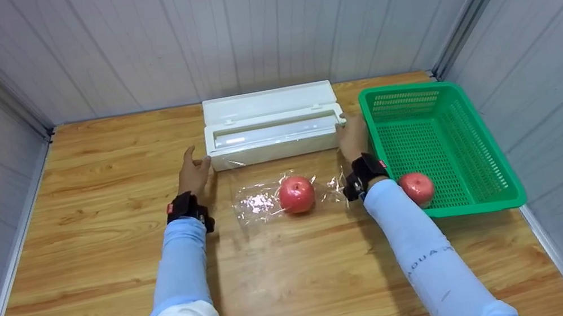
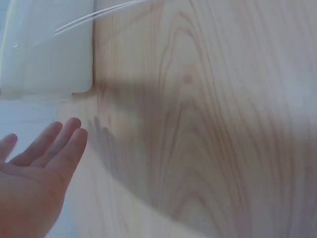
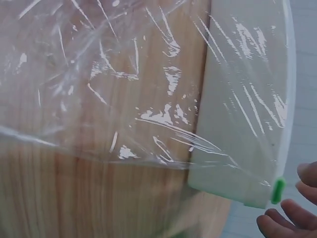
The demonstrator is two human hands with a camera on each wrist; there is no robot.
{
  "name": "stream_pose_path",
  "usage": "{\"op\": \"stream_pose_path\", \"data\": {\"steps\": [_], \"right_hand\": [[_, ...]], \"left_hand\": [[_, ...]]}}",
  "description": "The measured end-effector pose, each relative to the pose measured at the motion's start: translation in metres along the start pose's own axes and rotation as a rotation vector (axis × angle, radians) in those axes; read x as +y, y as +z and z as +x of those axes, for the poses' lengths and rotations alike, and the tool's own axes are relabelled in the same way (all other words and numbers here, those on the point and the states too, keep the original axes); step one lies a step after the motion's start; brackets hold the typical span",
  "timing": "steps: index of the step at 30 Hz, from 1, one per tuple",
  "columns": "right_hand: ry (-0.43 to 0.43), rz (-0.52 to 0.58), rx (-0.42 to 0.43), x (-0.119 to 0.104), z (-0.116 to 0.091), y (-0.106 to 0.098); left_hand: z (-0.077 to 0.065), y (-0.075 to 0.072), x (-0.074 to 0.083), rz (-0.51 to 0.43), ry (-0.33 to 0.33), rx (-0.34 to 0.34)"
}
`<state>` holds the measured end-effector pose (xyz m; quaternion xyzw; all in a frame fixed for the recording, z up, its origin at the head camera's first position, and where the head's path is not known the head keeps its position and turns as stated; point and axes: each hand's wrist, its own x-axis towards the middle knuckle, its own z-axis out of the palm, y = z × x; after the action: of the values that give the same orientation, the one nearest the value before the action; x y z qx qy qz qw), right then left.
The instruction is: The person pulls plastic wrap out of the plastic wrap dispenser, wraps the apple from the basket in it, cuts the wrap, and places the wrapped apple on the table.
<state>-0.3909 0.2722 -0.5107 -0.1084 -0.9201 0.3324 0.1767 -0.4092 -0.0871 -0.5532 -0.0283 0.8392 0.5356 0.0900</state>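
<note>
A white cling film dispenser [image 1: 278,150] stands with its lid raised and a roll inside. Clear cling film [image 1: 257,203] stretches from it toward the person, with a red apple [image 1: 297,194] on the film-covered area. My left hand [image 1: 194,173] is by the dispenser's left end; its fingers are extended and apart from the box in the left wrist view. At the right end, my right hand [image 1: 352,136] has thumb and fingers spread about a small green slider [image 3: 278,191]. Whether a fingertip touches the slider, I cannot tell.
A green plastic basket [image 1: 516,193] stands on the right of the wooden table [image 1: 103,256], close to the right forearm. Inside its near left corner lies another red apple [image 1: 419,187], partly behind the sleeve. Pale panel walls [image 1: 259,24] enclose the back and sides.
</note>
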Motion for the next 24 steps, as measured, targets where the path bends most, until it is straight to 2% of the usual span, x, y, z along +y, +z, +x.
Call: {"op": "stream_pose_path", "data": {"steps": [4,8,10,12,15,18,21,24], "right_hand": [[-0.015,-0.004,-0.025,-0.007,-0.002,-0.009],[-0.121,-0.014,-0.068,-0.013,-0.011,-0.014],[-0.172,-0.018,-0.127,-0.015,-0.02,-0.014],[-0.206,-0.021,-0.221,-0.017,-0.031,-0.013],[-0.251,-0.054,-0.393,-0.017,-0.051,-0.012],[-0.34,-0.06,-0.531,-0.016,-0.071,-0.011],[-0.441,-0.057,-0.574,-0.013,-0.086,-0.007],[-0.5,-0.064,-0.571,-0.009,-0.099,-0.002]], "left_hand": [[-0.006,-0.002,0.005,0.043,0.028,0.062],[-0.013,0.002,0.011,0.12,0.104,0.158],[-0.017,0.006,0.017,0.173,0.161,0.185],[-0.022,0.012,0.023,0.219,0.24,0.187],[-0.038,0.025,0.033,0.293,0.372,0.131],[-0.058,0.042,0.041,0.363,0.502,0.034],[-0.076,0.062,0.045,0.444,0.586,-0.079],[-0.089,0.081,0.043,0.552,0.648,-0.15]]}}
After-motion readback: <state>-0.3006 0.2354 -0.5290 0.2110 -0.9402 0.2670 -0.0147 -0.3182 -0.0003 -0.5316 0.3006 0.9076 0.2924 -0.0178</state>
